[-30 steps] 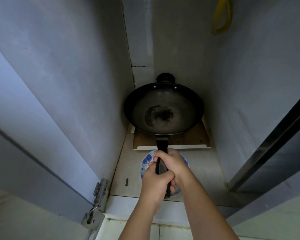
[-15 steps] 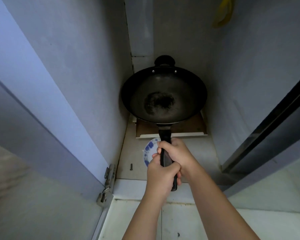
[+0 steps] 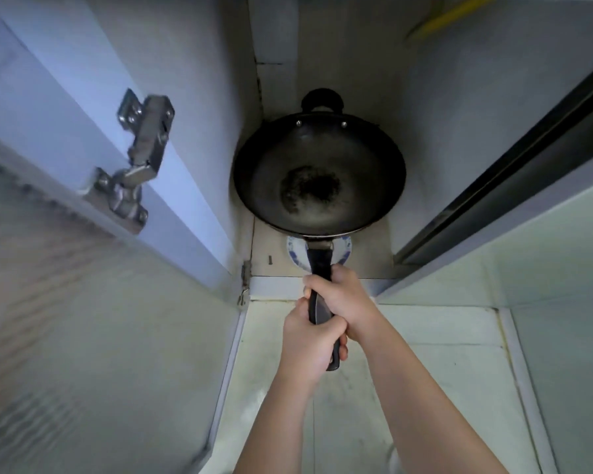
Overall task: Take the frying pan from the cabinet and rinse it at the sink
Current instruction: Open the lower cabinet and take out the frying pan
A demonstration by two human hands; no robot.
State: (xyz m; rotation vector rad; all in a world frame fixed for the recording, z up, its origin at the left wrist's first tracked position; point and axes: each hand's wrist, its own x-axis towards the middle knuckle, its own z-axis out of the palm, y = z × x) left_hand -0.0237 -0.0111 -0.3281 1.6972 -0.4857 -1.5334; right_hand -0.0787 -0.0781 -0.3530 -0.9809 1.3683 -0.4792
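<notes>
At nine o'clock the open cabinet door [image 3: 65, 206] swings out, its metal hinge [image 3: 136, 159] catching the light. Moving rightward, the frying pan [image 3: 319, 174] hangs at twelve o'clock from the hands, held above the cabinet floor [image 3: 271, 248] and inside the opening, over a blue-patterned dish [image 3: 297, 251] that peeks out beneath its near rim. The left hand [image 3: 307, 340] wraps the black handle [image 3: 319, 268] low down, fingers curled tight; the right hand [image 3: 343, 299] clasps it just above, fingers closed round the same grip. The taking-out step looks under way. Next, I judge, the pan must be drawn clear between the walls toward six o'clock, then carried to the sink, which is not in view.
</notes>
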